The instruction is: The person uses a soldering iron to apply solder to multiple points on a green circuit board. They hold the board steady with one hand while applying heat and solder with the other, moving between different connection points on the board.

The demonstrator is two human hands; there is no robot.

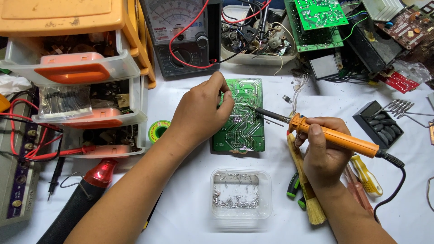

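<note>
Soldering the green circuit board (242, 129) at mid-table.

My right hand (322, 151) is closed around the orange soldering iron (337, 138), its tip touching the board's copper side; my left hand (203, 113) pinches the board's left edge. I judge the joint unfinished. The clear tray (241, 212) of solder scraps lies just below, with bare cloth between.

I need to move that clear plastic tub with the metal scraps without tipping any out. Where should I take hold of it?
Take the clear tub by its two short side walls, coming straight down from above with fingers just under the rim. It sits flat and open-topped, so it should be kept level. The right side is crowded by the brush, so lift rather than slide.
</note>
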